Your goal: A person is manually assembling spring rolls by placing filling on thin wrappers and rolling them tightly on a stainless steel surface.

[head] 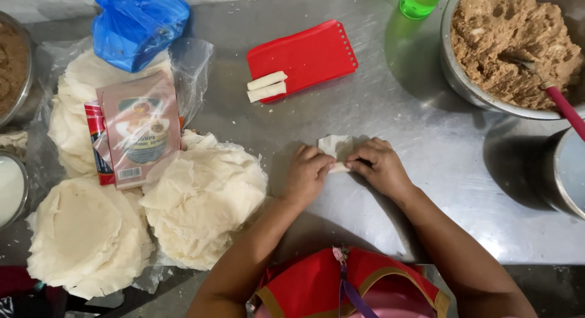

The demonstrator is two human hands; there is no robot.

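Both hands meet on the steel table (426, 129), close in front of the person's red top. Left hand (306, 173) has its fingers curled down over the near left end of a thin white wrapper (336, 146), and right hand (379, 166) is curled the same way over the right end, fingertips pressing into the fold. Between the two hands the wrapper shows as a rolled edge, and its loose flap pokes out just beyond the knuckles, lying flat on the table. So each hand is closed on the wrapper, and it sits right between and under them.

To the left, near the left forearm, lie piles of round pale wrappers (201, 199), with a printed packet (141, 129) resting on top of them. Farther out, a red flat tray (308, 56) carries two finished rolls (266, 86) side by side at its near corner. Beyond the piles sits a crumpled blue plastic bag (139, 22). Off to the far right stands a big metal bowl (458, 74) heaped with brown filling (512, 44), a pink-handled spoon (567, 109) stuck in it, and a green bottle (419, 1) just left of it.
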